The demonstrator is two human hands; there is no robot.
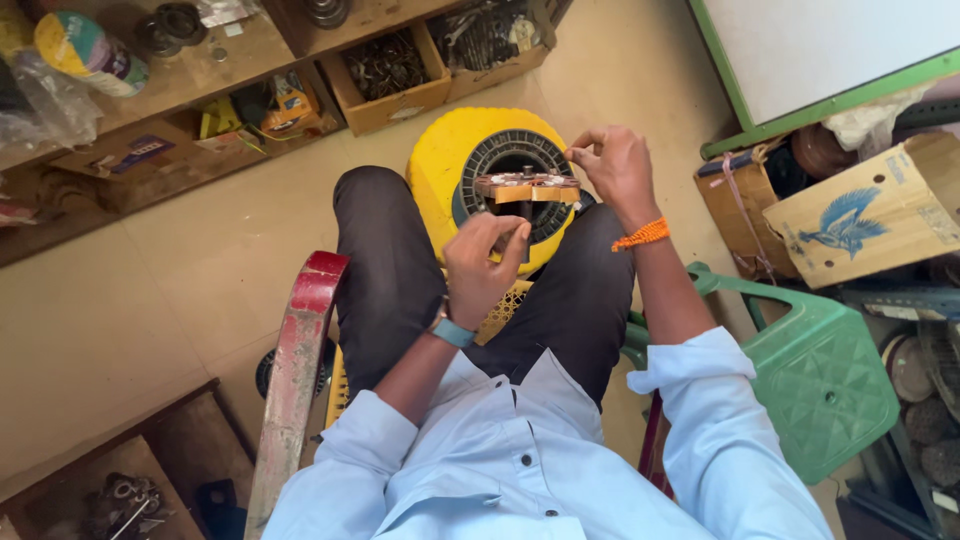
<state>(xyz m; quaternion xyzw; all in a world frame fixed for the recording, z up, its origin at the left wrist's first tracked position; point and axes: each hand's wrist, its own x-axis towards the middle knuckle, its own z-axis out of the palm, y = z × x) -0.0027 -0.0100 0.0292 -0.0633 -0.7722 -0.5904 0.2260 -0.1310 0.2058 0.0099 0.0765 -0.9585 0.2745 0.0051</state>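
A small flat part of orange-brown plates with dark metal pieces on top (527, 186) is held level above the person's lap, directly in front of a yellow round casing (450, 165) whose middle is a black ribbed ring (510, 152). The right hand (617, 170) pinches the part's right end between thumb and fingertips, the other fingers curled. The left hand (482, 268) comes up from below the part, its fingers pressed together around a dark stem under the part's middle; how tightly it grips cannot be told. An orange thread band (641, 235) circles the right wrist, a blue-strapped watch (452, 331) the left. The yellow casing stands on the floor between the knees in dark trousers (385, 270). Right of the casing sits a green plastic stool (815, 370), and beyond that a cardboard box with a blue bird print (870, 215). Left of the casing a worn red bar (300, 350) slants down, and behind it open cardboard boxes of metal parts (390, 70) rest by a wooden shelf (180, 80).
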